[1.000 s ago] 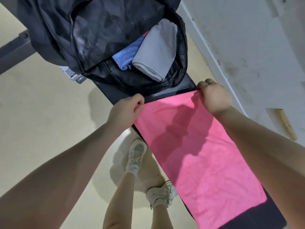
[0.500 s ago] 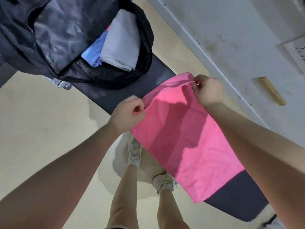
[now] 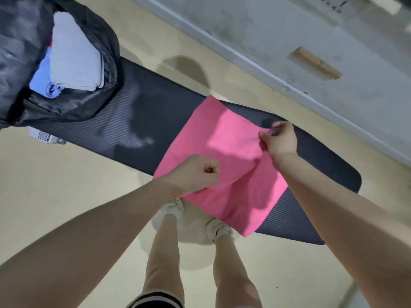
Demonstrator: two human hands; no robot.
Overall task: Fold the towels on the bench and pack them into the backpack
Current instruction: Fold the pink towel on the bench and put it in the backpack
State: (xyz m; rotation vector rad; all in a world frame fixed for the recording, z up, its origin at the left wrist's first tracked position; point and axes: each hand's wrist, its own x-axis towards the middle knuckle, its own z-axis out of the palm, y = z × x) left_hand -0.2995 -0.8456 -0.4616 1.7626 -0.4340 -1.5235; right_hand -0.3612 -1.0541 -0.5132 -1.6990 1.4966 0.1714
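At the far left of your view the black backpack (image 3: 89, 103) sits open on the dark ribbed bench (image 3: 142, 121), and inside its mouth you can see a folded grey towel (image 3: 73, 61) lying on top of a blue towel (image 3: 42, 78), both pressed against the bag's right-hand wall. A white tag with a code (image 3: 43, 136) pokes out from under the bag at the bench's near edge. Moving right across a bare stretch of bench, you come to the pink towel (image 3: 222, 138), which lies across the bench with its upper layer doubled over the lower one; the lower layer's near corner hangs just past the bench edge above your feet. Your left hand (image 3: 195, 174) is curled into a closed fist at the towel's near left edge, pinching the folded-over layer there, with the cloth spreading away to the right of it. Your right hand (image 3: 280, 138) sits at the towel's far right edge, thumb and fingertips drawn together on a small peak of pink cloth lifted slightly off the bench. The towel spans the whole gap between your two hands. Beyond it, the bench's rounded end is bare, and the pale wall (image 3: 289, 41) runs behind.
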